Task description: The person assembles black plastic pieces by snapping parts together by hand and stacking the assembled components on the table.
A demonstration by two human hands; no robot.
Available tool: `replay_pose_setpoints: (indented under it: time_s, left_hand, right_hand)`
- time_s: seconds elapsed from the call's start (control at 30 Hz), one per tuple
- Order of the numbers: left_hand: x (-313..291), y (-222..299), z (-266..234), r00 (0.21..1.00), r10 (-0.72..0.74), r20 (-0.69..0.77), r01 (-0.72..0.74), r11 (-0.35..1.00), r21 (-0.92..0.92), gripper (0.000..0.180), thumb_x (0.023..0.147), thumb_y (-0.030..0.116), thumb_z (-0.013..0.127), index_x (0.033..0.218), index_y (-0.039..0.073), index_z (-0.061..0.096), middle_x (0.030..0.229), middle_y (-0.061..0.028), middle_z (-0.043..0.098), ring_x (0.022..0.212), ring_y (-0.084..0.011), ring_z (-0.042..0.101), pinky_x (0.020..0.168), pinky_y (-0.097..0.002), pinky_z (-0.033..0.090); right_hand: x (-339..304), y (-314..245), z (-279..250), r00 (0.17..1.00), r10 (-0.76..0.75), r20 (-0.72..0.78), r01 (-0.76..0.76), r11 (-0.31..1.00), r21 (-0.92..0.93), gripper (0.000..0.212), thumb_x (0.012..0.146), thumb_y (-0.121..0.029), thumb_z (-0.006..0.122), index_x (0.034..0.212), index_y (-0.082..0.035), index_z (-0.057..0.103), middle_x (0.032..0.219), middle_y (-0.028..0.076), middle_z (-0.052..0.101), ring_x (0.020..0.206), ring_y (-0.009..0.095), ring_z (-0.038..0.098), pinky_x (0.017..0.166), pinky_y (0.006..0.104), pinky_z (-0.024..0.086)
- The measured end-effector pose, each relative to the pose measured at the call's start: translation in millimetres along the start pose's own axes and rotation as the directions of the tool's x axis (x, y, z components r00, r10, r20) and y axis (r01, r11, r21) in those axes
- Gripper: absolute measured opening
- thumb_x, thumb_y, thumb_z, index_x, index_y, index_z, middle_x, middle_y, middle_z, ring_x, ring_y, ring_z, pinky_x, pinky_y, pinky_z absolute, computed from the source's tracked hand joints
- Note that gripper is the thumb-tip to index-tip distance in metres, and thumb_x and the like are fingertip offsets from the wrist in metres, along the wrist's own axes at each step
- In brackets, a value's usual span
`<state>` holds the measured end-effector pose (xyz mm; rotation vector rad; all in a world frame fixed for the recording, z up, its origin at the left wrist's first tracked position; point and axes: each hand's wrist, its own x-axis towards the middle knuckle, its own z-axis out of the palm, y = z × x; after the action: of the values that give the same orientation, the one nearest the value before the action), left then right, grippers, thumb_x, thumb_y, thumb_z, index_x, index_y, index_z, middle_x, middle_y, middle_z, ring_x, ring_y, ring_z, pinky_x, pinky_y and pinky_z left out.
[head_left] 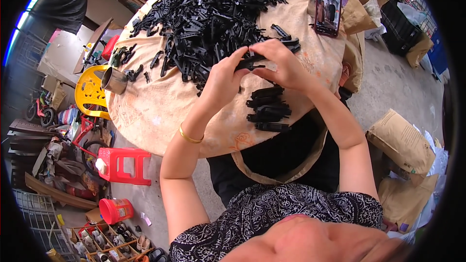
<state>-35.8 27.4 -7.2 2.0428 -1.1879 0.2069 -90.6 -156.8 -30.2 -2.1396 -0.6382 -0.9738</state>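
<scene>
Between the fingertips of both hands I hold a slim black plastic part (251, 62), or a few together; my fingers hide some of it. My left hand (224, 78), with a gold bangle on its wrist, is closed on one end. My right hand (285, 67) is closed on the other end. Just beyond them rises a big heap of loose black plastic parts (213, 12) on a round table with a peach cloth (160, 116). Nearer me, below my right hand, several parts lie in a neat row (269, 111). A few loose ones (284, 36) lie past my right hand.
An opened brown sack (310, 157) hangs at the table's near edge over my lap. A phone (328, 9) stands at the right back. On the left are a metal cup (114, 81), yellow chair (90, 90), red stool (125, 165) and red bucket (115, 210). Paper sacks (402, 143) crowd the right.
</scene>
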Motion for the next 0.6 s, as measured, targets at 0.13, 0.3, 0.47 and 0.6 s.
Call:
replay_pose_setpoints:
  time_s: [0.13, 0.3, 0.47, 0.6]
  left_hand:
    - [0, 8, 0, 1.000, -0.026, 0.017, 0.026, 1.000, 0.018, 0.026, 0.078, 0.000, 0.062, 0.104, -0.001, 0.058, 0.091, -0.0157, 0.064, 0.078, -0.0244, 0.063, 0.069, -0.0289, 0.048]
    - [-1, 11, 1, 0.997, 0.077, -0.011, -0.076, 0.995, 0.063, 0.025, 0.078, 0.000, 0.062, 0.103, 0.000, 0.059, 0.089, -0.0145, 0.064, 0.076, -0.0225, 0.063, 0.066, -0.0276, 0.048]
    - [1, 12, 3, 0.985, -0.148, 0.087, 0.166, 0.953, -0.255, 0.025, 0.078, 0.000, 0.064, 0.103, -0.001, 0.060, 0.082, -0.0090, 0.065, 0.068, -0.0111, 0.059, 0.061, -0.0241, 0.048]
    - [-1, 12, -2, 0.952, -0.167, 0.256, 0.219, 0.956, -0.195, 0.025, 0.077, 0.002, 0.066, 0.101, -0.001, 0.062, 0.083, -0.0080, 0.065, 0.069, -0.0093, 0.057, 0.061, -0.0229, 0.047]
  right_hand:
    - [-4, 5, -5, 0.979, 0.102, 0.177, -0.113, 0.992, 0.052, 0.036, 0.070, -0.016, 0.072, 0.100, -0.001, 0.060, 0.098, 0.012, 0.061, 0.086, 0.028, 0.057, 0.079, 0.0365, 0.044]
    - [-2, 5, -4, 1.000, 0.012, 0.014, -0.014, 0.996, 0.092, 0.027, 0.064, -0.015, 0.076, 0.086, -0.003, 0.066, 0.082, 0.012, 0.065, 0.075, 0.028, 0.059, 0.069, 0.0345, 0.047]
    - [-12, 4, -8, 0.980, 0.171, 0.101, -0.185, 0.971, 0.153, 0.024, 0.068, -0.011, 0.074, 0.089, -0.002, 0.065, 0.082, 0.009, 0.064, 0.075, 0.022, 0.058, 0.070, 0.0314, 0.045]
    - [-14, 11, -3, 0.835, 0.500, 0.230, -0.530, 0.616, 0.582, 0.016, 0.078, -0.009, 0.065, 0.092, -0.001, 0.064, 0.081, 0.007, 0.064, 0.073, 0.014, 0.058, 0.066, 0.0256, 0.045]
